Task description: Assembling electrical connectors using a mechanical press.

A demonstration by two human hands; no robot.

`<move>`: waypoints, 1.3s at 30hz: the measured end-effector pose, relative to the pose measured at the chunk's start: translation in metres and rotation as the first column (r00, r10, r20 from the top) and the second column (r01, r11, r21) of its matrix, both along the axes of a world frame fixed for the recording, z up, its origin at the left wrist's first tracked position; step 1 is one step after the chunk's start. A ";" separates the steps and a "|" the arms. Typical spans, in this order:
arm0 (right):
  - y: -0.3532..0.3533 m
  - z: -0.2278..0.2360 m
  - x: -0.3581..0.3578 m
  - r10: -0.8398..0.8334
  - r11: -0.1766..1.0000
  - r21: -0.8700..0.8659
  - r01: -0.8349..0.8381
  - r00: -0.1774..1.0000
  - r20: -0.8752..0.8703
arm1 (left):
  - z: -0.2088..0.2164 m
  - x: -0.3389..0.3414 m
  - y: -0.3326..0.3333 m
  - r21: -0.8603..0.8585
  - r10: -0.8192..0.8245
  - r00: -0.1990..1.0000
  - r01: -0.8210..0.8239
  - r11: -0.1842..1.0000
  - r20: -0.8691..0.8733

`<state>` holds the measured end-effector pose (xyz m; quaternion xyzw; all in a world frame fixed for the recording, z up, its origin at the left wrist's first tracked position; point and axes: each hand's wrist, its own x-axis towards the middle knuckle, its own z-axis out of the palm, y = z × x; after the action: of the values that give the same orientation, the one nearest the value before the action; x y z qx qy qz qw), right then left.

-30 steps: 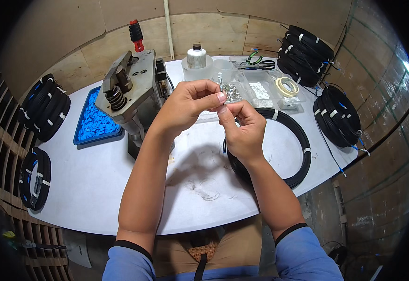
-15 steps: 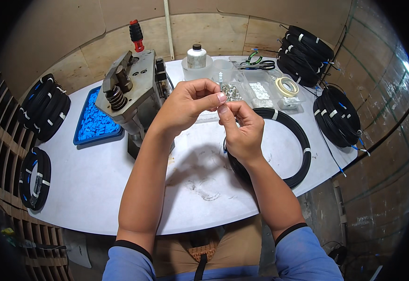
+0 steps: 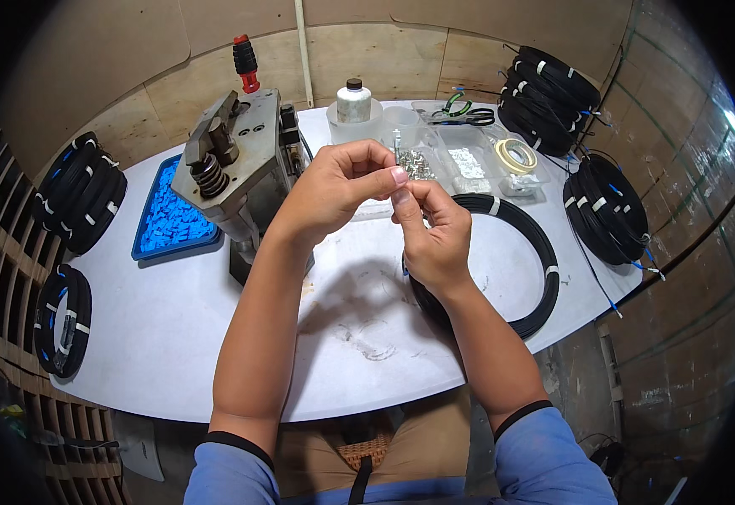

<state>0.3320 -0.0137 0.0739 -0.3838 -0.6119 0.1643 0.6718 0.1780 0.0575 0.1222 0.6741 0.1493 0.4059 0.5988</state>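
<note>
Above the middle of the white table, my left hand (image 3: 334, 189) pinches a slim metal connector (image 3: 397, 147) that stands upright, with a pale tip at its top. Just right of it and slightly lower, my right hand (image 3: 436, 236) is closed in a pinch below the connector. The fingertips of both hands nearly meet. What lies between my right fingers is too small and covered to make out. A black cable coil (image 3: 544, 261) bound with white bands rests on the table, partly behind my right hand and forearm.
A metal press (image 3: 258, 135) with a red-black handle stands left, beside a tray of blue pieces (image 3: 174, 215). At the back are a white bottle (image 3: 353, 105), a bin of metal parts (image 3: 418, 166), a tape roll (image 3: 516, 156) and pliers (image 3: 460, 114). Cable coils (image 3: 607, 206) flank both sides.
My right hand has shifted very slightly left, its fingers a touch closer in. My left hand stays in place, still pinching the connector.
</note>
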 end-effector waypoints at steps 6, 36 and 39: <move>-0.001 0.001 0.001 0.005 1.000 -0.024 -0.004 1.000 0.029 | -0.001 0.000 0.001 0.007 -0.001 1.000 0.001 1.000 -0.008; 0.007 0.000 0.014 0.387 0.883 -0.169 -0.437 0.883 -0.266 | 0.001 -0.001 -0.002 -0.023 -0.078 0.997 0.078 0.997 0.018; 0.006 0.000 0.011 0.320 0.915 -0.171 -0.364 0.917 -0.237 | 0.000 -0.001 -0.003 -0.004 -0.056 0.998 0.057 0.998 0.013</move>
<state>0.3426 -0.0082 0.0743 -0.3208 -0.5766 0.3826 0.6468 0.1765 0.0547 0.1222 0.6743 0.1272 0.3928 0.6123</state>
